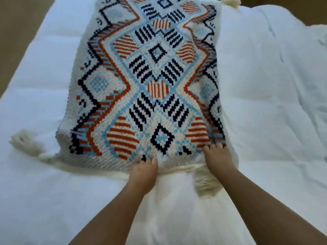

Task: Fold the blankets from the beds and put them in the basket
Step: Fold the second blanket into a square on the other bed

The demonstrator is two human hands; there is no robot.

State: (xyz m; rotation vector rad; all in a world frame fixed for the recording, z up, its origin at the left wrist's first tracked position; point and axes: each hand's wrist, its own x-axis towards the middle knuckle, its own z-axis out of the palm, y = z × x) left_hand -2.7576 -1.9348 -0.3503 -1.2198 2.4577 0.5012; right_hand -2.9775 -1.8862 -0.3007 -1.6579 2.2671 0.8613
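Both hands (pixel 180 163) grip blanket (pixel 150 76) near edge; lengthwise away.

One patterned blanket (pixel 150 82) lies on one bed (pixel 265 103), running from the far edge toward the near edge. Three cream tassels show on it: one (pixel 23 140) toward the bed's left edge, one (pixel 230 1) at the far edge, one (pixel 206 183) near the middle. Two hands are in view: the left hand (pixel 144 172) and the right hand (pixel 216 158).

A white-covered bed (pixel 265 85) stands on a tan floor (pixel 17 41).
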